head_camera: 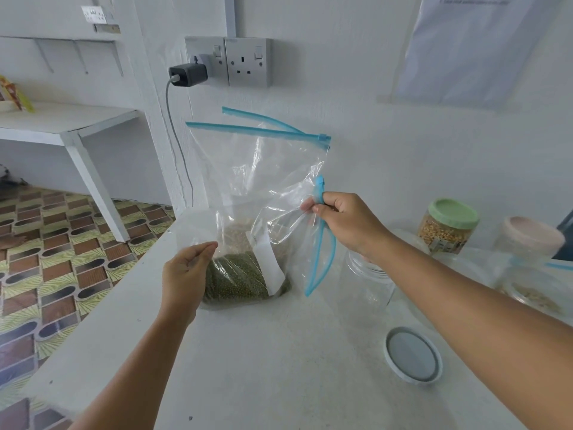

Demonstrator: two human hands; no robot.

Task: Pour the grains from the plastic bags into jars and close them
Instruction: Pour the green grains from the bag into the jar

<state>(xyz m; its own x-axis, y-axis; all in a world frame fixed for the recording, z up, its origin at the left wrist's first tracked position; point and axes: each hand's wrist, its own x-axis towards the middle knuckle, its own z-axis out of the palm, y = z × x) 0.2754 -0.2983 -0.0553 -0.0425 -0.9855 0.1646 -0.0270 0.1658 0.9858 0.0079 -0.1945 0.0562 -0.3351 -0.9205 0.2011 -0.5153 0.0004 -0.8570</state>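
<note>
A clear zip bag of green grains (238,277) stands on the white counter (248,367), its blue zip strip folded over to the right. My right hand (347,225) pinches that blue strip and the plastic beside it. My left hand (186,271) pinches the bag's left plastic edge, next to the grains. Behind it stands a taller clear bag (248,162) with an open blue zip top and pale grains low down. An open clear jar (369,280) stands just right of the bags, under my right wrist. Its grey-white lid (414,354) lies flat on the counter nearer me.
A green-lidded jar of yellow grains (446,226) and a pink-lidded jar (530,240) stand at the right, with another bag (533,293) in front of them. Wall sockets with a black charger (187,74) sit behind the bags. The counter's left edge drops to a patterned floor (62,243).
</note>
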